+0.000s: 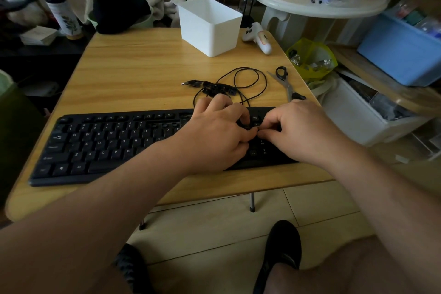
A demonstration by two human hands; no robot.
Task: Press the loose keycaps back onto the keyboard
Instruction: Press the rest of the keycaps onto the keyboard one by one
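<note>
**Inspector:** Your keyboard [114, 143] lies across the near half of the wooden table [133, 71]. Both hands are over its right end, at the number pad.

**Operator:** And the loose keycaps?

**Inspector:** A small dark cluster of keycaps [216, 88] sits just beyond the keyboard, among the coiled black cable [248, 79], directly behind your left hand [214, 131].

**Operator:** What are my hands doing?

**Inspector:** Your left hand has its fingers curled down onto the keys. Your right hand [300, 131] has its fingertips pinched together, meeting the left hand's. Whether either one holds a keycap, I cannot tell; the fingers hide it.

**Operator:** Anything else?

**Inspector:** Scissors [285, 81] lie far right; a white bin [210, 28] stands beyond.
</note>
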